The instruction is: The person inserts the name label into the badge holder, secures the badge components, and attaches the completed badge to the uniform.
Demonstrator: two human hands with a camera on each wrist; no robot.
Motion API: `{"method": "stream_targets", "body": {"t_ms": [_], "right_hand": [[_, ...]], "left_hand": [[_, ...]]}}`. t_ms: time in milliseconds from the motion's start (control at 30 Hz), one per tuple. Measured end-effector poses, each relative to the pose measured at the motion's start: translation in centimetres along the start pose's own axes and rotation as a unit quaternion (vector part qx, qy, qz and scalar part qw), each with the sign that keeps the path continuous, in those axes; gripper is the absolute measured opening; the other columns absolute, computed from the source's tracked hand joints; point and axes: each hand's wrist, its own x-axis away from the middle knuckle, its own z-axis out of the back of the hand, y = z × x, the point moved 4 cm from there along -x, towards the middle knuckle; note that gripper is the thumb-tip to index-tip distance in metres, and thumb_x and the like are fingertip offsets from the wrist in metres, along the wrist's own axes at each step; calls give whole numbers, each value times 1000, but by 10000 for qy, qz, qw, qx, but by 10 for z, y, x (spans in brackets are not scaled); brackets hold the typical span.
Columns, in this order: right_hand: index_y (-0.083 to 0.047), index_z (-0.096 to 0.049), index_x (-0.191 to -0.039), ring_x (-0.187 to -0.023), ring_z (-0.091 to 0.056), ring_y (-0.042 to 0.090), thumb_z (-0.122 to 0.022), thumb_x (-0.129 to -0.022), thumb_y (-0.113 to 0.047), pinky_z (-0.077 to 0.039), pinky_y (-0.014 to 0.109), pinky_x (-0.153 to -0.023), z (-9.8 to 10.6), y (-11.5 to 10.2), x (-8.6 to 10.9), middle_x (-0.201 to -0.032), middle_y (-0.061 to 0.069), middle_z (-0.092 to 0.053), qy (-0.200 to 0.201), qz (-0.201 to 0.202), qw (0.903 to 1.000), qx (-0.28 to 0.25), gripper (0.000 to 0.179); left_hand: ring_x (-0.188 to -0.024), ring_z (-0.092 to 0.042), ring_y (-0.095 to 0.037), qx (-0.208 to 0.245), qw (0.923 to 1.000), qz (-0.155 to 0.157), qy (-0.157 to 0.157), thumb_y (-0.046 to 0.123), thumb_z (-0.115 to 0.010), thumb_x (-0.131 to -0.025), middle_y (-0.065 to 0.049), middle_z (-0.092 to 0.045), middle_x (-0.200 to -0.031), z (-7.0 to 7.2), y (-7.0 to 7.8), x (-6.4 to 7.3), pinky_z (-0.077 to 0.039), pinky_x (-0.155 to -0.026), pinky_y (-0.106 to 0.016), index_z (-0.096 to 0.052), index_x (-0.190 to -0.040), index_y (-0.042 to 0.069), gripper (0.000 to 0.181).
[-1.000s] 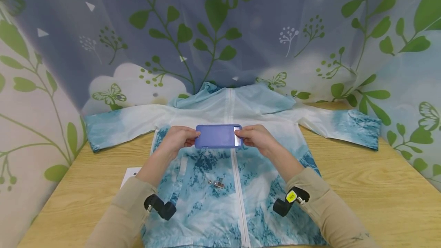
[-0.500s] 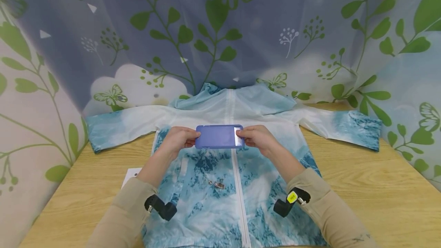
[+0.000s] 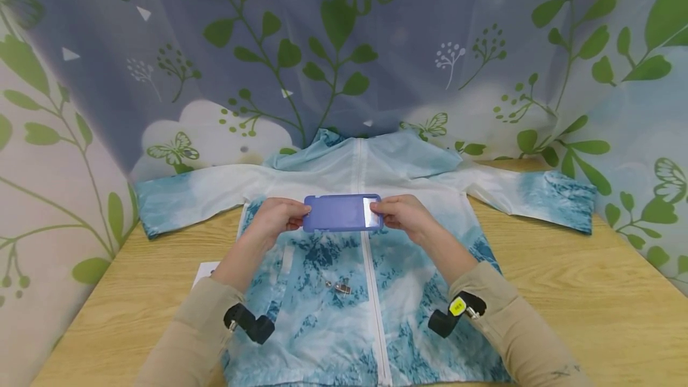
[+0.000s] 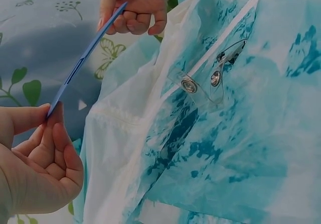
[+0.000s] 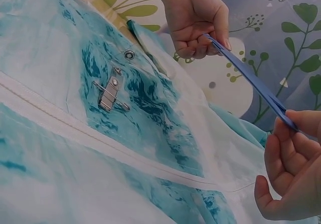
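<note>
A thin blue-violet badge holder (image 3: 338,212) is held level above the jacket, with a bright pale strip at its right end. My left hand (image 3: 279,215) pinches its left end between thumb and fingers. My right hand (image 3: 404,215) pinches the right end, the thumb lying over the pale strip. From the left wrist view the badge holder (image 4: 83,63) appears edge-on, with a narrow slot along its side. Beneath the hands, a metal badge clip (image 5: 108,93) with a clear snap strap (image 4: 203,91) lies on the jacket.
A blue and white zip jacket (image 3: 408,261) is spread flat on the wooden table (image 3: 564,279), sleeves out to both sides. The corner of a white sheet (image 3: 204,270) shows beside my left forearm. Behind stands a leaf-patterned curtain (image 3: 376,46).
My right hand has shifted very slightly right, and the pale strip at that end looks a little wider. The left hand keeps its pinch, almost still.
</note>
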Motion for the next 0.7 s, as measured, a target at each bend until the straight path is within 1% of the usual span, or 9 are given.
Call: {"method": "stream_targets", "body": {"t_ms": [167, 300, 367, 500, 700], "right_hand": [[6, -63, -92, -63, -47, 14, -64, -89, -19, -43, 38, -78, 1, -2, 2, -64, -2, -56, -12, -73, 10000, -33, 25], [11, -61, -98, -61, -47, 13, -63, -89, -19, -42, 37, -77, 1, -3, 3, -64, -2, -56, -19, -142, 9999, -37, 31], [11, -61, -99, -61, -47, 13, -64, -89, -19, -42, 37, -78, 1, -3, 3, -64, -2, -56, -6, -163, 9999, -30, 32], [9, -62, -95, -61, -46, 13, -64, -88, -19, -42, 38, -79, 2, -4, 3, -63, -2, -56, -1, -147, 9999, -16, 29], [3, -64, -85, -60, -45, 13, -64, -89, -19, -41, 32, -70, 4, -1, 3, -62, -1, -55, -11, -167, 9999, -40, 22]], "left_hand": [[-72, -55, -17, -18, 10000, 29, 16, 13, -62, -88, -6, -60, -79, 1, 0, 1, -46, -82, -41, -60, -109, -11, 32], [-70, -55, -16, -51, 10000, 25, 14, 13, -62, -88, -6, -60, -79, 2, 1, 1, -46, -81, -40, -60, -109, -11, 32], [-70, -55, -16, -71, 10000, 16, 12, 13, -62, -89, -6, -60, -78, 2, 2, 1, -46, -80, -39, -61, -109, -11, 32], [-71, -55, -18, -87, 9999, 56, 49, 14, -62, -88, -5, -61, -76, 3, 2, 1, -47, -77, -37, -61, -109, -10, 32], [-70, -57, -16, -80, 9996, 218, 128, 16, -63, -88, -3, -61, -75, 3, 1, 3, -46, -76, -36, -63, -108, -7, 31]]}}
